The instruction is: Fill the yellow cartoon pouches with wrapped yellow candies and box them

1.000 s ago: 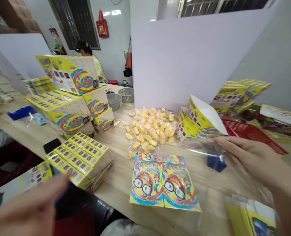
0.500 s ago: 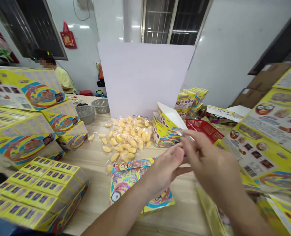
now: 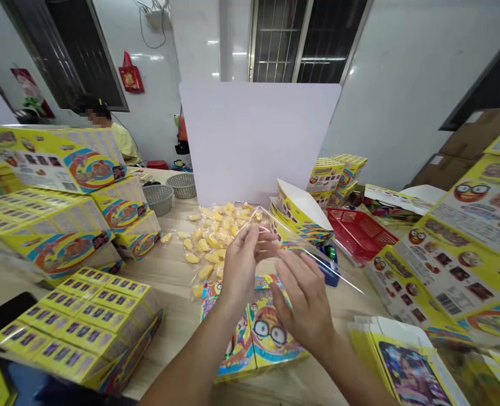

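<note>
My left hand [image 3: 243, 268] is raised at the middle of the table, its thumb and fingers closed on a clear plastic strip [image 3: 330, 268] that looks like tape. The strip slants down to the right, past the fingertips of my right hand [image 3: 304, 301]. That hand has its fingers stretched out and its thumb apart; whether it touches the strip is unclear. Below both hands lies a colourful cartoon-printed box [image 3: 270, 332], partly covered by my forearms. Just beyond are yellow pieces in clear wrappers [image 3: 211, 239]. A blue tape dispenser [image 3: 331, 276] sits behind the strip.
Yellow cartons [image 3: 80, 321] are stacked on the left and more cartons [image 3: 439, 248] on the right. Grey baskets [image 3: 159, 198], a white board [image 3: 258, 141], open display boxes [image 3: 302, 211] and a red basket [image 3: 357, 231] stand farther back. A seated person [image 3: 125, 141] is at far left.
My hands have moved apart and leftward from a blurred, close position at the right. The clear strip now shows stretched out, and the dispenser is uncovered. The view has shifted slightly.
</note>
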The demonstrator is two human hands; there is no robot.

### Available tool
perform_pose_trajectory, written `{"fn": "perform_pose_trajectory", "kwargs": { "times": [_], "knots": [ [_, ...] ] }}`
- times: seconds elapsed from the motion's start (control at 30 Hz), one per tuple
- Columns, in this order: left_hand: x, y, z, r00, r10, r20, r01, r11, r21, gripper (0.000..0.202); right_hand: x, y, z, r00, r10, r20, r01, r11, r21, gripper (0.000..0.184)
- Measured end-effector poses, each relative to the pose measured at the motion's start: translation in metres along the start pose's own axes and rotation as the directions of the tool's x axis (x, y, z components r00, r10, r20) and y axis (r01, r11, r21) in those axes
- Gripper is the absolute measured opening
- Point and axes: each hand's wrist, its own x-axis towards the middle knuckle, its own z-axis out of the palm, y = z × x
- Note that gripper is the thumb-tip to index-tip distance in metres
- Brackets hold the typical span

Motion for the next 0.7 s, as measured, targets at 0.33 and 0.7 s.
{"fn": "perform_pose_trajectory", "kwargs": {
  "times": [0.33,0.7],
  "knots": [
    [0.007,0.028,-0.052,0.962,0.058,0.268,-0.141,0.943,0.303,0.058,-0.079,-0.055,-0.029,0.967,0.240,0.080,-0.252,0.946,0.204,0.031],
    [-0.040,0.048,-0.071,0.881,-0.052,0.469,-0.206,0.851,0.482,0.031,-0.071,0.016,-0.061,0.127,0.231,0.965,-0.935,-0.298,0.194,0.078]
  ]
}}
